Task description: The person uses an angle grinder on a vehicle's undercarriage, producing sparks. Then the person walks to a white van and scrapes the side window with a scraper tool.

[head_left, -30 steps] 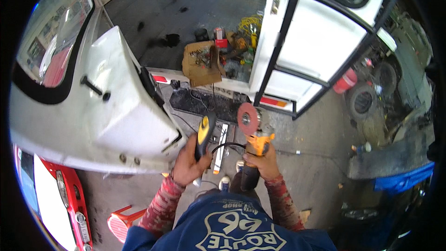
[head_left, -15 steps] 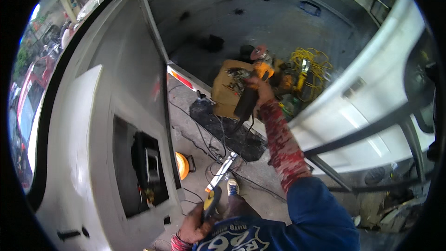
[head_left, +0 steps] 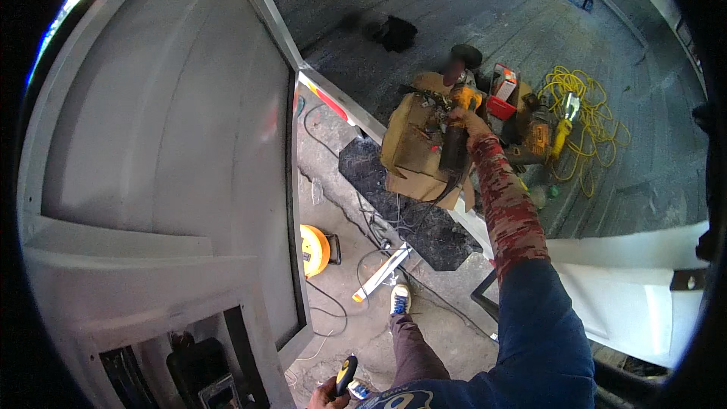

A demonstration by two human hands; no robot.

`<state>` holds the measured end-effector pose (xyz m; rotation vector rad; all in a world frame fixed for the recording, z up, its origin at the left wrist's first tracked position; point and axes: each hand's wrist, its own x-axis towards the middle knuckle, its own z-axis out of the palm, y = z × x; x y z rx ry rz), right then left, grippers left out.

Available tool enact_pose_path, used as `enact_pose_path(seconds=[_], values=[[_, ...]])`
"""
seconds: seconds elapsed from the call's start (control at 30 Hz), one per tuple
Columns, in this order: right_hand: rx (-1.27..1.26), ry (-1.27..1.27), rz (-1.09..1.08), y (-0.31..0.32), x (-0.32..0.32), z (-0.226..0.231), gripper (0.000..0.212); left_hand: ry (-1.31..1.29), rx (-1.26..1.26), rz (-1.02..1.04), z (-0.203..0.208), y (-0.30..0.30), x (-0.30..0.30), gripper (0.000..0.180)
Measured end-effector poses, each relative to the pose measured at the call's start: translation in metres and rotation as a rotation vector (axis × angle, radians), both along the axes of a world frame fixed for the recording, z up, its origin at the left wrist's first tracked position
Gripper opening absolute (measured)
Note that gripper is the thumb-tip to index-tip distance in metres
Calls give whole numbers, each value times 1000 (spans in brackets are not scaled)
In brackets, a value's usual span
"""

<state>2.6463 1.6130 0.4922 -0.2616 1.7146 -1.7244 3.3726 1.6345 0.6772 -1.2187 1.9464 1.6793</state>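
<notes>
My right arm, in a red camouflage sleeve, stretches forward into the vehicle's cargo area. My right hand (head_left: 472,126) is wrapped round an angle grinder (head_left: 454,150), which has a yellow head and a dark body. The grinder is over an open cardboard box (head_left: 409,144) of small loose parts, its disc end pointing away from me. Low in the view, my left hand (head_left: 326,395) grips a yellow-and-black handled tool (head_left: 346,375); its working end cannot be made out. Right of the box are a yellow-and-black power drill (head_left: 538,135) and a yellow-handled work lamp (head_left: 564,125).
A yellow extension cord (head_left: 598,110) lies coiled on the cargo floor, near a red-and-white carton (head_left: 503,85). The open door panel (head_left: 166,121) fills the left. On the ground are a black mat (head_left: 447,238), loose cables, a long white box (head_left: 382,273) and an orange cable reel (head_left: 314,250).
The view has shifted, bringing the cargo floor and box closer. My right hand still holds the grinder over the box. The left hand, still holding its tool, now sits lower in view.
</notes>
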Motion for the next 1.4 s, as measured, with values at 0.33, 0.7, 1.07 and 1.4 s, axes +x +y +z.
enact_pose_path(seconds=[0.33,0.7,1.07,1.4], values=[[334,477,219,17,-11,-38,54,-124,179,282,-10,8,13,48],[1033,423,-455,-49,48,5,83,-262,67,303,-39,19,48,28],[1231,895,-447,-52,96,17,97,-320,-209,115,-44,18,49,51],[1123,917,-120,-27,201,42,93,-166,-246,-51,-131,46,161,76]])
